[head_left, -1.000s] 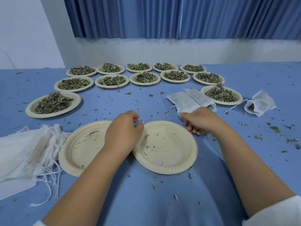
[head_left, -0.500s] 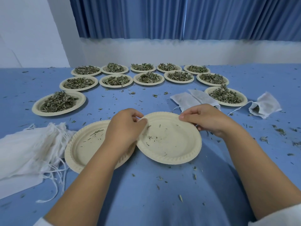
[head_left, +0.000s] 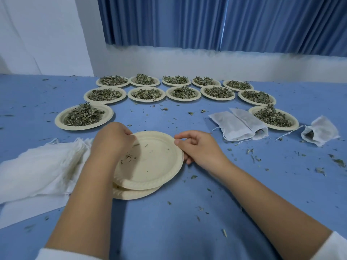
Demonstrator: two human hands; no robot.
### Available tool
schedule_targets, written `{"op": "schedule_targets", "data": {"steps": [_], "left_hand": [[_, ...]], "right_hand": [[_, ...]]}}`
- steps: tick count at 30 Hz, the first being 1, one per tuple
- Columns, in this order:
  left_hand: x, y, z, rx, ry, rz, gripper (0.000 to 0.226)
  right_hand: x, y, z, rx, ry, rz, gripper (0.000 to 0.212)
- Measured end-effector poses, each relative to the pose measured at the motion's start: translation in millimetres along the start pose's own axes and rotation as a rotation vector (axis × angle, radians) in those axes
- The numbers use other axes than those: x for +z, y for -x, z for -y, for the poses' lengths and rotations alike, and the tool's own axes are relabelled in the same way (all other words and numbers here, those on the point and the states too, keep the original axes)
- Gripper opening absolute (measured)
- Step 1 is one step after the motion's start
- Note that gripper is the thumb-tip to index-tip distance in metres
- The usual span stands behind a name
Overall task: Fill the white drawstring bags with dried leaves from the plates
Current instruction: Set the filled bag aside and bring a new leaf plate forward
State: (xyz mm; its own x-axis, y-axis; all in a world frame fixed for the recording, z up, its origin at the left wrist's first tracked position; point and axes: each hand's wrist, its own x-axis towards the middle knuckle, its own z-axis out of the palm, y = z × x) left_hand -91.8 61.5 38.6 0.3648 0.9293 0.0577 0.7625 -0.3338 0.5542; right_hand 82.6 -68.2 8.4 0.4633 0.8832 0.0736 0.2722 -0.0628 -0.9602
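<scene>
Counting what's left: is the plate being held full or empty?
Nearly empty: the held plate carries only scattered leaf crumbs; bare bottom shows.

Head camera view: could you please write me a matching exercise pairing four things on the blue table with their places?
Things
1. top empty cream paper plate
2. heap of white drawstring bags
3. pair of flat white drawstring bags
4. lone white drawstring bag, leaves at its mouth

Places
A. farthest right
B. gripped by left hand and right hand, on a lower cream plate
C. left of the stacked plates
D. just left of the nearest right-side plate of dried leaves

Pairs: 1-B, 2-C, 3-D, 4-A
</scene>
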Motion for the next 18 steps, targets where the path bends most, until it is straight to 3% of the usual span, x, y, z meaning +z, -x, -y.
{"op": "schedule_targets", "data": {"steps": [10,18], "left_hand": [[-1.9,-11.8,16.3,-0.107,-0.193,0.067,0.03],[1.7,-20.2,19.8,-0.099,-0.146,-0.083,0.022]], "right_hand": [[27.8,-5.1,-4.4,-0.165,0.294,0.049,0.005],[41.2,-35.0,2.8,-0.112,0.299,0.009,0.01]]}}
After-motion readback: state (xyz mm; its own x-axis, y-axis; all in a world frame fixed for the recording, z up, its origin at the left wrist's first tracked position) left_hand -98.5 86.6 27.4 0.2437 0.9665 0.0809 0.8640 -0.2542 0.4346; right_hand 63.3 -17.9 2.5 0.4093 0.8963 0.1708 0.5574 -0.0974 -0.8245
